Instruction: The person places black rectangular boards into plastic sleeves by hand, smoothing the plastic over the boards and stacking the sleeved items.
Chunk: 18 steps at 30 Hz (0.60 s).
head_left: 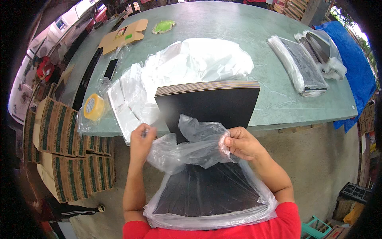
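Note:
My right hand (pixel 240 144) is closed, pinching the gathered mouth of a clear plastic bag (pixel 199 148). Level with it on the left, my left hand (pixel 142 142) is curled shut beside the loose plastic; a small pale bit shows at its fingertips, too unclear to name. The bag encloses a flat black stack (pixel 203 189) lying close against my red shirt. Just beyond my hands, a thick stack of black sheets (pixel 207 101) with brown edges stands at the table's near edge, its lower part hidden by the plastic.
White plastic bags (pixel 191 59) are heaped on the green table (pixel 274 22). A yellow tape roll (pixel 94 106) lies left, near flattened cardboard (pixel 123 36). Bagged black stacks (pixel 300 65) lie right, beside a blue tarp (pixel 346 59). Cardboard boxes (pixel 73 155) are piled at left.

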Tool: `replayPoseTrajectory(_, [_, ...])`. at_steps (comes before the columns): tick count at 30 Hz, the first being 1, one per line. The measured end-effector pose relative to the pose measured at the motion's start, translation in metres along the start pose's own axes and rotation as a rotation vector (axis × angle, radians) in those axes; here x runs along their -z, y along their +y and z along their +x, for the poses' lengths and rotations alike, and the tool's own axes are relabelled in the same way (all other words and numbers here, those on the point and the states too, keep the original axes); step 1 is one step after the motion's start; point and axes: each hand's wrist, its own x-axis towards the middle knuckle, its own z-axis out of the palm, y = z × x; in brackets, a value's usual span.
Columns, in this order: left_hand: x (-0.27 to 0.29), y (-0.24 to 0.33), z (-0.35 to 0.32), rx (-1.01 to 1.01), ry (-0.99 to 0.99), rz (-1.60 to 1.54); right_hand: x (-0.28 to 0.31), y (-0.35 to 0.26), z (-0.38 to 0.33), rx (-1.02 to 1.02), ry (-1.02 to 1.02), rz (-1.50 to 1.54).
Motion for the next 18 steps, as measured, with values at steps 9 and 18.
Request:
replayPoseTrajectory(9, [-0.021,0.017,-0.010,-0.213,-0.265,0.104,-0.003,-0.007,-0.004,0.150,0.118,-0.045])
replayPoseTrajectory(18, [-0.056,0.067,-0.050,-0.621,-0.724,0.704,-0.052,-0.034,0.006,0.629,0.086,-0.649])
